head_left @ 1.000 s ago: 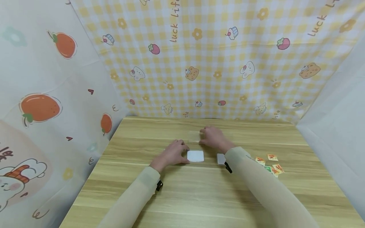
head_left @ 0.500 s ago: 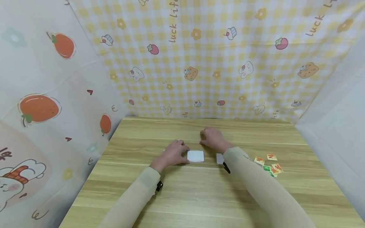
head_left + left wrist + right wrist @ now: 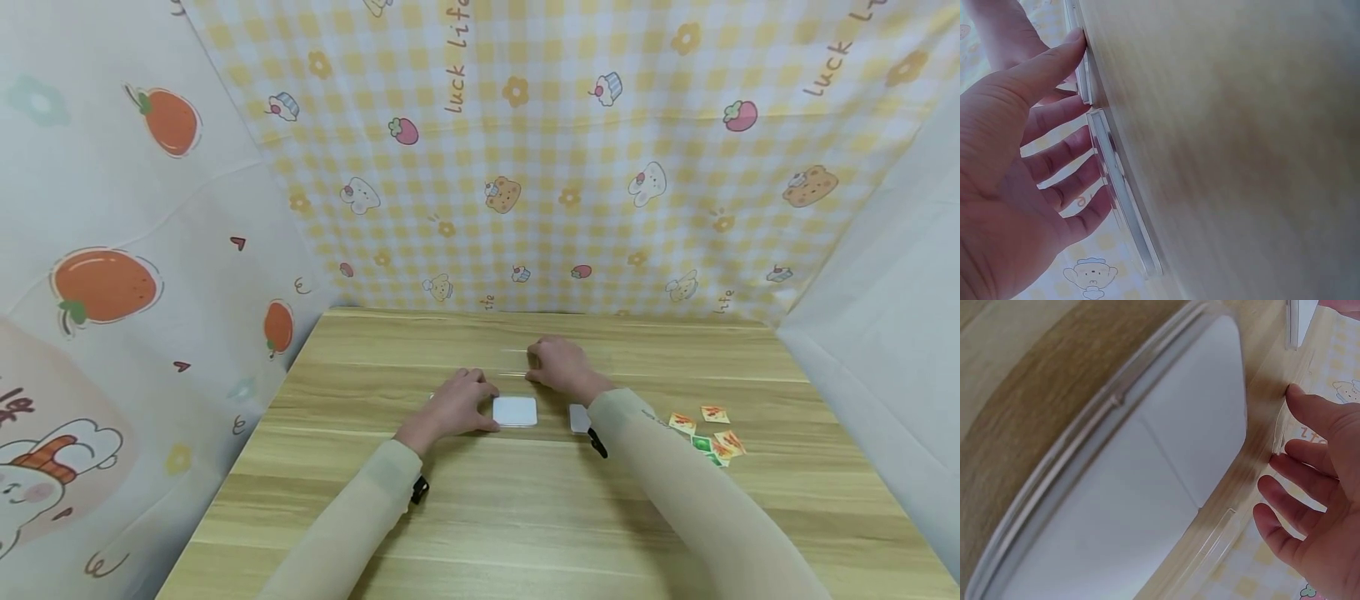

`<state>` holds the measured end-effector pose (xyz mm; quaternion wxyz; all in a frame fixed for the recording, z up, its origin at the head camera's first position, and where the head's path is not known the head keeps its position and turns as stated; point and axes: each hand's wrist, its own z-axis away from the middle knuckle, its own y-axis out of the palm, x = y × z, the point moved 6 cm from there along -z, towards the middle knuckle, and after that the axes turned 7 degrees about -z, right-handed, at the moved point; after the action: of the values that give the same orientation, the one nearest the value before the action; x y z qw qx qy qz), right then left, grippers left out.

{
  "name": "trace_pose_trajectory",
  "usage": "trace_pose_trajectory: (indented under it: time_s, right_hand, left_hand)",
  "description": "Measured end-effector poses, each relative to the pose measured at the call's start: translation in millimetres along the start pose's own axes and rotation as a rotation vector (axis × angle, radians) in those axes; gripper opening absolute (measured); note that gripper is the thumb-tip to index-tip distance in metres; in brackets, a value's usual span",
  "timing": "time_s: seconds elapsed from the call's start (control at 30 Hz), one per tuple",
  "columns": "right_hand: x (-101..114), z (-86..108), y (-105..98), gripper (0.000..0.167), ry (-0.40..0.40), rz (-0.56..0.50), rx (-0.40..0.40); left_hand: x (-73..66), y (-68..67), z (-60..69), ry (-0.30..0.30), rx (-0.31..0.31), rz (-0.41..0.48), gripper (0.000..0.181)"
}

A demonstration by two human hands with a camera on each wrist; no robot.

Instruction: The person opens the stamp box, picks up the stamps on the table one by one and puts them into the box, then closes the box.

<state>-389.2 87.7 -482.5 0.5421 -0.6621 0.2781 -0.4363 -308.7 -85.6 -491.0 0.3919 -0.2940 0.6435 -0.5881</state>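
Note:
In the head view my left hand holds a flat clear case with a white inside, thumb and forefinger at its two left corners. The left wrist view shows its other fingers beside a second clear case. Behind the middle case, my right hand pinches a thin clear plastic cover between thumb and fingers, by opposite edges. Whether this cover touches the table cannot be told. A third white-filled case lies partly hidden under the right sleeve.
Several small orange and green picture cards lie on the wooden table at the right. Another thin clear piece lies beyond the near case in the right wrist view. A checked cloth hangs behind the table.
The clear cover in my right hand has shifted slightly and its edges catch the light differently. Both hands stay almost in place. The left hand keeps the middle case.

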Motion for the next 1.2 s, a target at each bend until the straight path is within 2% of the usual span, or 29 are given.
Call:
trace_pose_trajectory:
  time_s: [0.27,0.5,0.63,0.77,0.97,1.2]
  right_hand:
    - [2,1.9,-2,0.027,-0.013,0.006,0.0]
    - [6,2.6,-9,0.051,-0.004,-0.033,-0.019]
    - [13,4.3,-15,0.052,-0.018,-0.067,-0.038]
    - [22,6.5,-19,0.052,-0.035,-0.077,-0.046]
    - [40,7.5,-18,0.05,-0.056,-0.066,-0.041]
    - [60,11.5,-12,0.05,-0.088,-0.183,-0.013]
  left_hand:
    - [-0.3,-0.5,0.5,0.002,0.0,0.012,0.062]
    - [2.2,1.2,1.3,0.024,0.001,0.018,0.066]
    - [5.6,0.6,3.3,0.021,0.012,0.065,0.069]
    - [10.4,-1.8,6.8,-0.002,0.013,0.138,0.073]
    - [18.6,-4.8,15.6,-0.034,0.005,0.188,0.076]
    - [34.3,-13.6,29.3,-0.061,-0.025,0.217,0.073]
